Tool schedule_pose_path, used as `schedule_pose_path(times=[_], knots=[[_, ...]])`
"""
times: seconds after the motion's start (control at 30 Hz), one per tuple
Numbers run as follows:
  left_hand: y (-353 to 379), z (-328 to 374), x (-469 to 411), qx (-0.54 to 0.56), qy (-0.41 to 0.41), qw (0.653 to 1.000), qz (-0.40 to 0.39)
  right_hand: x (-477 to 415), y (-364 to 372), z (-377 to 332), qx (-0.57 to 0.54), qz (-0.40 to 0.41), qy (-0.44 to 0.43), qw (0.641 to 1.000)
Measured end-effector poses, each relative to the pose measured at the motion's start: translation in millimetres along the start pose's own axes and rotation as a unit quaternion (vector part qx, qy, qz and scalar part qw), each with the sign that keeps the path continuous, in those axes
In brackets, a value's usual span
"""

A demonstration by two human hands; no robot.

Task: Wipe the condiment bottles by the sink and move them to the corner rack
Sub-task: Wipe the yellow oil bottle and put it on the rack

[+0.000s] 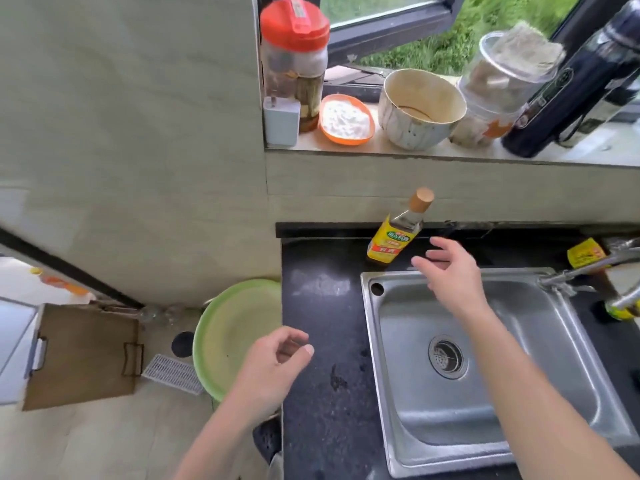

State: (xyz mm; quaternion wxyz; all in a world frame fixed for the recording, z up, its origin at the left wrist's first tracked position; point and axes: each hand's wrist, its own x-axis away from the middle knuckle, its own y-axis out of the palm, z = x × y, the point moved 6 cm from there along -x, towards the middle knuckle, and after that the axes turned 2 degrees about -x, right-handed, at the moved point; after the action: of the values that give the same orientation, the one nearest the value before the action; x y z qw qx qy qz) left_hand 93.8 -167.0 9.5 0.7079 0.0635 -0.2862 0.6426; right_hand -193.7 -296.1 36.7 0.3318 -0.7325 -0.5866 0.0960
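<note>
Head view over a black stone surface (322, 393) with a steel sink (554, 344). Right hand (450, 271), fingers spread and empty, reaches over the sink's back rim toward a glass condiment bottle with yellow label and tan cap (394, 233), which stands upright against the wall, just beside the fingertips. Left hand (273, 365) hovers loosely curled, empty. Best grip, likely: wrap the labelled body low, lift straight. No cloth or rack is visible.
</note>
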Motion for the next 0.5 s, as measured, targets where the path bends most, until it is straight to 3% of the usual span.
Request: schedule_pose_path(times=[0.1, 0.27, 0.5], knots=[[-17.3, -9.5, 5.4, -0.013, -0.02, 1.0, 0.02, -48.0, 9.9, -17.2, 0.03, 0.032, -0.021, 0.999], [-37.4, -18.8, 12.8, -0.024, -0.04, 0.997, 0.054, -90.7, 38.3, -11.8, 0.033, -0.022, -0.021, 0.999], [-17.5, -7.8, -7.1, -0.048, -0.028, 0.998, 0.021, -94.9, 40.2, -4.8, 0.041, -0.019, -0.043, 0.998]])
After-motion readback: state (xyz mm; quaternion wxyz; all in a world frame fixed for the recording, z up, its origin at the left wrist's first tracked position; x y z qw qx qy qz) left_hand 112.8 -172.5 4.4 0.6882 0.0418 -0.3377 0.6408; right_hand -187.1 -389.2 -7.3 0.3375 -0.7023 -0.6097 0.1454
